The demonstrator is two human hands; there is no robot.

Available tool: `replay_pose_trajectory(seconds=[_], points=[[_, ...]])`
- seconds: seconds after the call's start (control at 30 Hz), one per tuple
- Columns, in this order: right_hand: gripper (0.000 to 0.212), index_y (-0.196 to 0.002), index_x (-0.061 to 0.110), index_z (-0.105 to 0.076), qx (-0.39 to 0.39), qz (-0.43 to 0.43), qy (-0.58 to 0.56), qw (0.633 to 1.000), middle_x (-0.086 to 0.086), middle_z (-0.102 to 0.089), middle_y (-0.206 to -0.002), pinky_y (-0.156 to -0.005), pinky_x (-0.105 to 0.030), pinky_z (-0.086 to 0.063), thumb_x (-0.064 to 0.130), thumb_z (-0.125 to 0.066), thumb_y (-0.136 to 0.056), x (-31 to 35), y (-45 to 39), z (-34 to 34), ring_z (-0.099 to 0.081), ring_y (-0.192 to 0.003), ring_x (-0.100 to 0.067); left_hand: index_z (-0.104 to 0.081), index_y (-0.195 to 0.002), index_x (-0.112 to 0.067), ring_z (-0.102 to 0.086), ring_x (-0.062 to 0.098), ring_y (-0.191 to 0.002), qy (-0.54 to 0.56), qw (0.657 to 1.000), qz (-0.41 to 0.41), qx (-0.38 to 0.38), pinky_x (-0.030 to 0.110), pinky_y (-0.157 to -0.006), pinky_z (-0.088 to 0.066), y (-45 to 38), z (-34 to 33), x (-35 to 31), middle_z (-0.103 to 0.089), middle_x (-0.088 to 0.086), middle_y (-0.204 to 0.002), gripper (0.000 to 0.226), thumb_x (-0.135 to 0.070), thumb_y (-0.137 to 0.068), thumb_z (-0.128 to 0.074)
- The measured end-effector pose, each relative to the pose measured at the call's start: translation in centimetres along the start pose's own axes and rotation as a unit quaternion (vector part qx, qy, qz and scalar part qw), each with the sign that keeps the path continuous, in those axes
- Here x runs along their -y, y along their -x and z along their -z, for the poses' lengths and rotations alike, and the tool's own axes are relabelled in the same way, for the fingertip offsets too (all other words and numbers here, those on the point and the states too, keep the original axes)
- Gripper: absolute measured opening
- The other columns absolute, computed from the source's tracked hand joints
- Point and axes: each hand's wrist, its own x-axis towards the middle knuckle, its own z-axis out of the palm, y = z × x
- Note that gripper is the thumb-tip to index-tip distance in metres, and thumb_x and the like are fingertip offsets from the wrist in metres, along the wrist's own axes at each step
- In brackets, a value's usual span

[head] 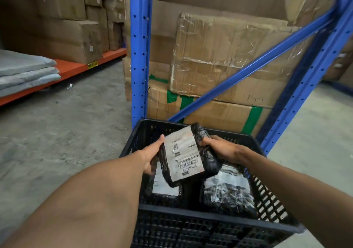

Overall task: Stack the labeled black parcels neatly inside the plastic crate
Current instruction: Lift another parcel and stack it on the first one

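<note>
A black plastic-wrapped parcel [186, 156] with a white shipping label hangs tilted above the open black plastic crate [210, 212]. My left hand [151, 155] grips its left edge and my right hand [219, 149] grips its upper right end. Inside the crate lie two more black parcels: one with a white label [165, 187] at the left, partly hidden under the held parcel, and one with a crinkled label [228, 192] at the right.
A blue steel rack upright [140, 52] and diagonal brace [248, 70] stand just behind the crate, with taped cardboard boxes [219, 56] stacked between them. An orange shelf beam [63, 72] with grey folded pads [24, 72] lies at the left. The floor is concrete [66, 133].
</note>
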Motion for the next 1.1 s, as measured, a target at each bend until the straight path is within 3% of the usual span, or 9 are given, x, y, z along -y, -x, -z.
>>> replay_pose_trajectory(seconds=[0.1, 0.23, 0.3, 0.4, 0.53, 0.77, 0.9, 1.0, 1.1], points=[[0.045, -0.114, 0.003, -0.069, 0.012, 0.003, -0.071, 0.997, -0.017, -0.077, -0.109, -0.102, -0.046, -0.052, 0.027, -0.056, -0.079, 2.0, -0.4, 1.9, -0.074, -0.099, -0.032, -0.072, -0.119, -0.020, -0.063, 0.032, -0.117, 0.053, 0.995, -0.022, 0.082, 0.048, -0.102, -0.047, -0.1, -0.2, -0.9, -0.070, 0.011, -0.123, 0.085, -0.083, -0.065, -0.056], [0.044, -0.129, 0.007, -0.061, 0.033, 0.009, -0.063, 0.997, -0.015, -0.072, -0.125, -0.107, -0.049, -0.048, 0.020, -0.046, -0.090, 3.9, -0.8, 2.9, -0.067, -0.118, -0.034, -0.070, -0.120, -0.015, -0.069, 0.031, -0.103, 0.114, 0.986, -0.076, 0.092, 0.046, -0.086, -0.054, -0.1, -1.4, -2.6, -0.076, 0.014, -0.109, 0.062, -0.064, -0.085, -0.054], [0.050, -0.135, 0.014, -0.055, 0.037, 0.019, -0.066, 0.997, -0.012, -0.070, -0.130, -0.109, -0.054, -0.045, 0.025, -0.055, -0.086, 3.9, -1.6, 3.0, -0.063, -0.124, -0.034, -0.071, -0.117, -0.015, -0.071, 0.032, -0.096, 0.140, 0.981, -0.099, 0.088, 0.047, -0.082, -0.055, -0.4, -1.4, -3.0, -0.077, 0.015, -0.101, 0.057, -0.061, -0.087, -0.054], [0.066, -0.133, 0.019, -0.046, -0.022, 0.034, -0.151, 0.988, -0.013, -0.066, -0.132, -0.100, -0.063, -0.049, 0.035, -0.079, -0.077, 2.2, -2.4, 2.8, -0.065, -0.120, -0.035, -0.067, -0.125, -0.015, -0.069, 0.034, -0.101, 0.205, 0.969, -0.111, 0.083, 0.049, -0.079, -0.056, -1.1, -1.1, -3.0, -0.073, 0.016, -0.116, 0.058, -0.058, -0.089, -0.053], [0.075, -0.134, 0.020, -0.046, -0.031, 0.042, -0.193, 0.980, -0.013, -0.064, -0.130, -0.086, -0.056, -0.059, 0.037, -0.084, -0.072, -0.5, -2.6, 1.5, -0.069, -0.111, -0.040, -0.059, -0.134, -0.016, -0.065, 0.033, -0.107, 0.265, 0.954, -0.103, 0.099, 0.050, -0.080, -0.054, -1.8, -0.7, -2.6, -0.066, 0.015, -0.129, 0.061, -0.059, -0.092, -0.047], [0.046, -0.122, 0.011, -0.060, -0.139, 0.108, -0.291, 0.940, -0.012, -0.078, -0.107, -0.084, -0.052, -0.061, 0.014, -0.078, -0.080, 1.2, -3.9, -0.4, -0.074, -0.099, -0.027, -0.054, -0.133, -0.019, -0.059, 0.032, -0.118, 0.123, 0.988, -0.052, 0.077, 0.057, -0.106, -0.041, -1.6, 0.7, -2.5, -0.064, 0.015, -0.128, 0.066, -0.055, -0.080, -0.068], [0.023, -0.103, 0.014, -0.072, -0.146, 0.156, -0.210, 0.954, -0.017, -0.078, -0.106, -0.087, -0.043, -0.060, 0.011, -0.076, -0.080, 1.6, -3.3, 1.5, -0.074, -0.091, -0.028, -0.030, -0.148, -0.040, -0.049, 0.032, -0.131, 0.065, 0.988, -0.135, -0.027, 0.056, -0.107, -0.039, -1.5, 0.9, -3.5, -0.051, 0.011, -0.144, 0.106, -0.062, -0.057, -0.080], [0.056, -0.121, 0.014, -0.058, -0.136, 0.118, -0.172, 0.969, -0.019, -0.075, -0.114, -0.090, -0.048, -0.059, 0.027, -0.080, -0.072, 1.5, -3.2, 3.2, -0.074, -0.096, -0.032, -0.040, -0.143, -0.045, -0.046, 0.028, -0.134, -0.019, 0.978, -0.205, -0.023, 0.053, -0.111, -0.034, -1.0, 0.9, -4.3, -0.048, 0.003, -0.146, 0.091, -0.058, -0.061, -0.077], [0.091, -0.132, 0.014, -0.045, -0.098, 0.077, -0.118, 0.985, -0.019, -0.074, -0.117, -0.096, -0.055, -0.055, 0.041, -0.084, -0.055, 1.5, -2.9, 4.7, -0.073, -0.102, -0.033, -0.050, -0.137, -0.040, -0.062, 0.029, -0.116, -0.064, 0.976, -0.194, 0.072, 0.049, -0.105, -0.044, -0.3, 1.1, -4.4, -0.057, 0.007, -0.136, 0.077, -0.048, -0.065, -0.075]])
